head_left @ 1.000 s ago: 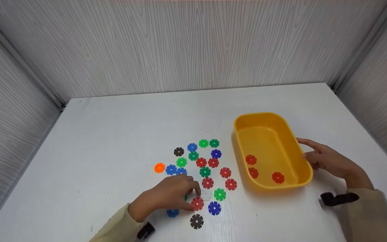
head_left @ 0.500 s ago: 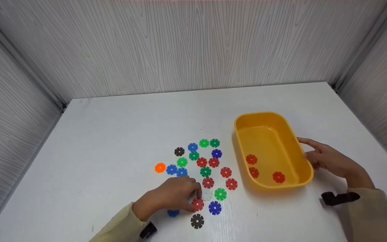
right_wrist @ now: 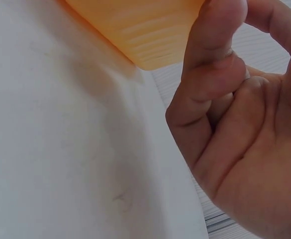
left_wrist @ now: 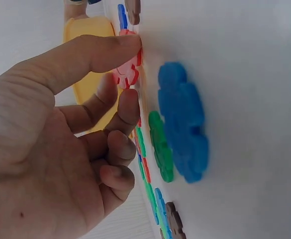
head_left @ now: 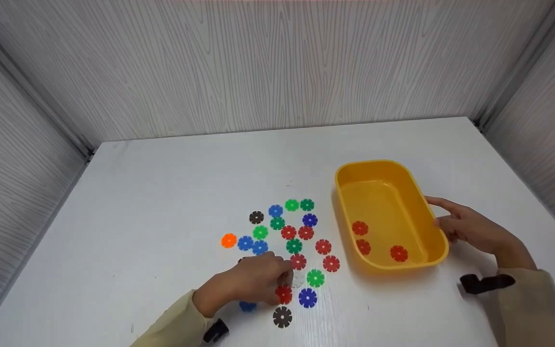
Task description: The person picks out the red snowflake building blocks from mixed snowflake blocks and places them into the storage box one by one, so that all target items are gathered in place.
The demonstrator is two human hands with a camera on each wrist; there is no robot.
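Observation:
My left hand [head_left: 253, 279] reaches low over the scattered flower-shaped interlocking discs. It pinches a red interlocking disc [head_left: 284, 294] between thumb and finger; in the left wrist view that red disc [left_wrist: 129, 69] stands tilted under the thumb tip. Close by lie a clear disc [head_left: 297, 279], a dark brown disc [head_left: 282, 317] and a dark blue disc [head_left: 308, 298]. A blue disc [left_wrist: 184, 122] and a green disc [left_wrist: 160, 147] show below the palm. My right hand [head_left: 475, 230] touches the right outer wall of a yellow tray [head_left: 378, 202] with its forefinger extended and other fingers bent.
Inside the tray are three red discs [head_left: 399, 253]. Left of it, several green, blue and red discs spread over the white table [head_left: 171, 193], with an orange disc [head_left: 229, 240] at their left edge. Wood-patterned panels [head_left: 277, 67] enclose the back and sides.
The left thumb and finger have closed on the red disc, and the hand has shifted slightly right. The right hand and the tray stay in place.

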